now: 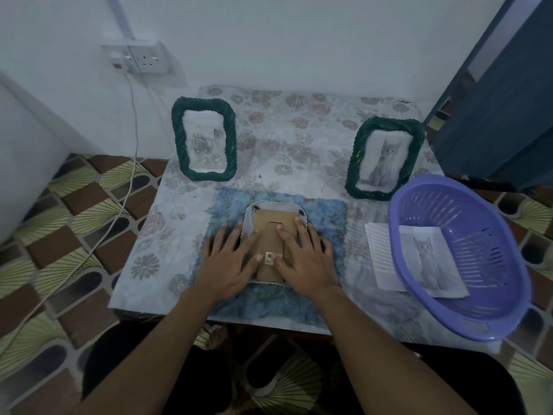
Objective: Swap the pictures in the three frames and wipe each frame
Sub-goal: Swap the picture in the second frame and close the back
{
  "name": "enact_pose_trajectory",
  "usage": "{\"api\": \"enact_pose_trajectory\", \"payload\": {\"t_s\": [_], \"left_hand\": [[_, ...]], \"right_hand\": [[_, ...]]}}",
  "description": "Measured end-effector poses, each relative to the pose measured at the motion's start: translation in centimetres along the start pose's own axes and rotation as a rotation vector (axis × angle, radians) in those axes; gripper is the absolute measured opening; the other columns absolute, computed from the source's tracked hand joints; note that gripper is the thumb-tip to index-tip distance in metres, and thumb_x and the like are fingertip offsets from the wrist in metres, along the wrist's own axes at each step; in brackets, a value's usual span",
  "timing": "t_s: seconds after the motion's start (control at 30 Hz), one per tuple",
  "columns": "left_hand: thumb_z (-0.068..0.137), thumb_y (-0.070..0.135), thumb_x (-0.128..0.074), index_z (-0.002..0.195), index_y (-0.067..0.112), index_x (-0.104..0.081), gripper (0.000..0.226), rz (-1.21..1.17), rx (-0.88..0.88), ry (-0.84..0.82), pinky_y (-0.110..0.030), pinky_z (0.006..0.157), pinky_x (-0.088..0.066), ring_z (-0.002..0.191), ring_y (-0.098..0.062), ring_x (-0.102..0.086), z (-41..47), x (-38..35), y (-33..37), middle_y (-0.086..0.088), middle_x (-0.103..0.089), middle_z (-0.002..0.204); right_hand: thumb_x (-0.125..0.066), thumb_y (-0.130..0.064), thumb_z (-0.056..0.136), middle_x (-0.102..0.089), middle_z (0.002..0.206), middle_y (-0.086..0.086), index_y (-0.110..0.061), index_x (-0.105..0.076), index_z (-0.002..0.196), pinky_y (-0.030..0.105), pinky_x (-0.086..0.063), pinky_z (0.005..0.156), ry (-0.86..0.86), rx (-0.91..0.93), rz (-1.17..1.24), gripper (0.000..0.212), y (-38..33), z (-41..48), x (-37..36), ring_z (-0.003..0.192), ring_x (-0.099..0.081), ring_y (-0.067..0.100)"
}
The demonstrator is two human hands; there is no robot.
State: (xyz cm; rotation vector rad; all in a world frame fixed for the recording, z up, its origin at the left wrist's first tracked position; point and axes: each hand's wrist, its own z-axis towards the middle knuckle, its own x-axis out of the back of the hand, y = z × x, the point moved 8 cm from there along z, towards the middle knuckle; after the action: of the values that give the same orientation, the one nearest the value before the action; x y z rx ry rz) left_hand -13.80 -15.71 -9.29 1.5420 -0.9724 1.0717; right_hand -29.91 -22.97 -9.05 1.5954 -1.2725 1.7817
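A third frame (273, 215) lies face down on a blue cloth (326, 214) at the table's near middle, its brown cardboard back up. My left hand (229, 262) and my right hand (305, 257) lie flat on that back, fingers straight, thumbs near a barcode sticker. Two dark green woven frames stand at the back: the left frame (204, 139) has no picture behind its glass, and the right frame (384, 158) holds a cat picture.
A purple plastic basket (460, 256) sits at the table's right edge with a loose cat picture (431, 260) in it and white paper (380, 250) under it. A floral cloth (287, 136) covers the table. A wall socket and cable are at the left.
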Motion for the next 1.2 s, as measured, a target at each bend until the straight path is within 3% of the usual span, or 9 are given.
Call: {"api": "enact_pose_trajectory", "payload": {"t_s": [0.27,0.4,0.5,0.7,0.93,1.2], "left_hand": [[0.087,0.076,0.004,0.152,0.048,0.006,0.070,0.069,-0.006,0.007,-0.052,0.121,0.002,0.152,-0.024,0.002,-0.5,-0.2,0.2,0.002,-0.003,0.166],[0.091,0.073,-0.013,0.151,0.049,-0.017,0.065,0.001,0.018,0.052,-0.050,0.120,-0.004,0.149,-0.023,-0.011,-0.3,0.5,0.0,0.004,-0.023,0.161],[0.090,0.071,-0.018,0.141,0.049,-0.036,0.059,-0.119,0.123,0.121,-0.049,0.112,-0.016,0.136,-0.021,-0.030,0.9,1.5,-0.7,0.007,-0.038,0.143],[0.098,0.053,-0.039,0.145,0.045,-0.030,0.049,-0.070,0.172,0.102,-0.055,0.104,-0.023,0.133,-0.030,-0.030,4.9,2.9,-0.6,-0.001,-0.033,0.144],[0.101,0.052,-0.029,0.145,0.043,-0.035,0.045,0.177,0.042,0.047,-0.052,0.102,-0.027,0.130,-0.028,-0.037,7.6,3.6,0.3,0.004,-0.042,0.146],[0.102,0.053,-0.026,0.145,0.037,-0.043,0.050,0.185,-0.018,0.060,-0.049,0.103,-0.031,0.130,-0.027,-0.039,7.2,2.9,-0.1,0.005,-0.047,0.146]], "right_hand": [[-0.030,-0.068,0.092,0.001,0.166,-0.005,-0.047,-0.013,0.153,0.048,-0.007,0.118,-0.017,-0.012,-0.007,0.066,0.1,0.0,0.0,0.152,-0.001,0.020],[-0.032,-0.067,0.093,0.001,0.166,-0.006,-0.048,-0.014,0.152,0.047,-0.008,0.118,-0.019,-0.020,-0.014,0.065,0.2,0.1,-0.1,0.152,-0.001,0.020],[-0.033,-0.067,0.093,0.002,0.166,-0.006,-0.048,-0.015,0.152,0.048,-0.008,0.117,-0.032,-0.025,-0.017,0.065,0.2,0.1,-0.1,0.152,0.000,0.020],[-0.033,-0.066,0.094,0.003,0.166,-0.006,-0.047,-0.016,0.152,0.048,-0.007,0.117,-0.049,-0.021,-0.006,0.064,0.2,0.1,-0.1,0.152,0.001,0.019],[-0.032,-0.067,0.091,-0.003,0.166,-0.004,-0.046,-0.021,0.152,0.049,-0.010,0.116,-0.010,-0.013,-0.005,0.065,0.2,0.1,-0.1,0.152,-0.004,0.021],[-0.016,-0.072,0.083,0.001,0.166,-0.005,-0.047,-0.015,0.153,0.047,-0.009,0.117,-0.022,-0.020,-0.011,0.075,0.0,0.0,0.1,0.152,-0.001,0.020]]}}
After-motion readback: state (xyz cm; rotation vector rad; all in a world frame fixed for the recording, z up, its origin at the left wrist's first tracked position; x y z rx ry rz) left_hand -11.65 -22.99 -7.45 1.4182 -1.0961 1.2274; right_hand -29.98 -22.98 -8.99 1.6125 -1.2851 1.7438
